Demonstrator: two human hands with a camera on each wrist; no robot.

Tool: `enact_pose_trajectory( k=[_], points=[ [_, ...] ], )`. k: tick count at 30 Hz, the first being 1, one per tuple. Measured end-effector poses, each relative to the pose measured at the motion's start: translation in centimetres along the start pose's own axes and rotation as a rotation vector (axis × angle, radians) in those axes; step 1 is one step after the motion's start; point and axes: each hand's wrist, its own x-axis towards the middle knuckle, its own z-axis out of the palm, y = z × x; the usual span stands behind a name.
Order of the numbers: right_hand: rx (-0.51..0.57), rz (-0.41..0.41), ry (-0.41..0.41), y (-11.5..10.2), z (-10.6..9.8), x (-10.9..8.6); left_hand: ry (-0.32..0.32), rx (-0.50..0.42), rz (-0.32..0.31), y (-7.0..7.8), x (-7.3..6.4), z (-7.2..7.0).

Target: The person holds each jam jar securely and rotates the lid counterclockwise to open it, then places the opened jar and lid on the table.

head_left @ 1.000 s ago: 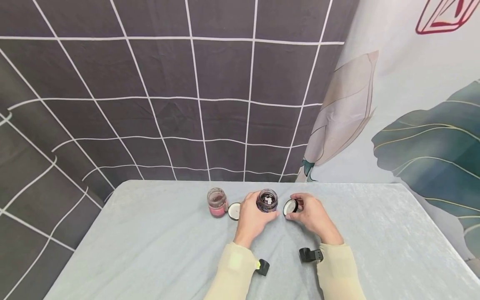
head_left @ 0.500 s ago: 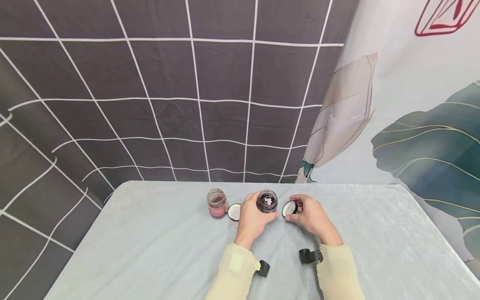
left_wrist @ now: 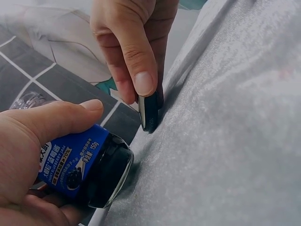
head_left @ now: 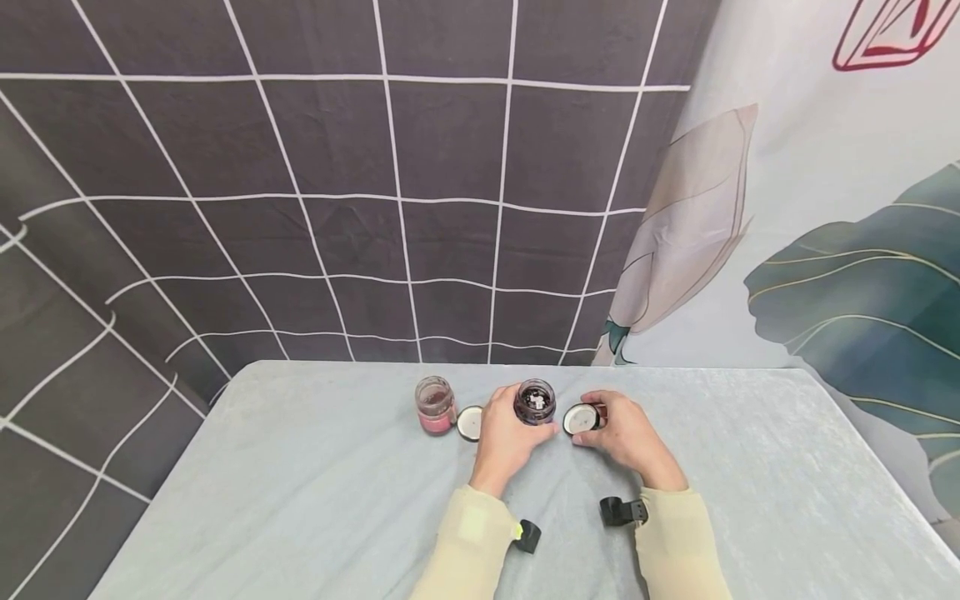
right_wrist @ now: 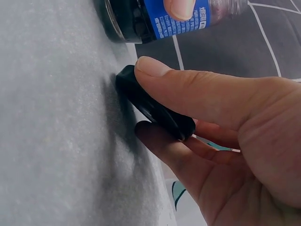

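My left hand point(head_left: 507, 433) grips a glass jar of blueberry jam point(head_left: 535, 403), its mouth uncovered and dark jam inside. A blue label point(left_wrist: 70, 162) wraps the jar, which stands upright on the table. To its right, my right hand point(head_left: 627, 432) pinches a black jar lid point(right_wrist: 155, 106) between thumb and fingers. The lid's white inner side faces up toward the head camera, and its lower edge is at the cloth. A small gap separates lid and jar.
Left of the hands stands another uncovered glass jar point(head_left: 435, 407) with pink contents. A second lid point(head_left: 470, 423), white side up, lies between that jar and my left hand, partly hidden by it. Grey cloth covers the table point(head_left: 300, 483); a dark gridded curtain point(head_left: 450, 242) hangs behind.
The lid in my right hand has tipped flatter, its white inside turning more upward, and it has shifted slightly left. My left hand and the jam jar stay in place.
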Motion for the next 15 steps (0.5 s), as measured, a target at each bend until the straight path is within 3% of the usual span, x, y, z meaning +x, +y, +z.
enact_pose_trajectory(
  k=[15],
  points=[
    [-0.003,-0.044,0.002,-0.25,0.12,0.01,-0.009,-0.005,-0.012,-0.05,-0.05,0.15]
  ],
)
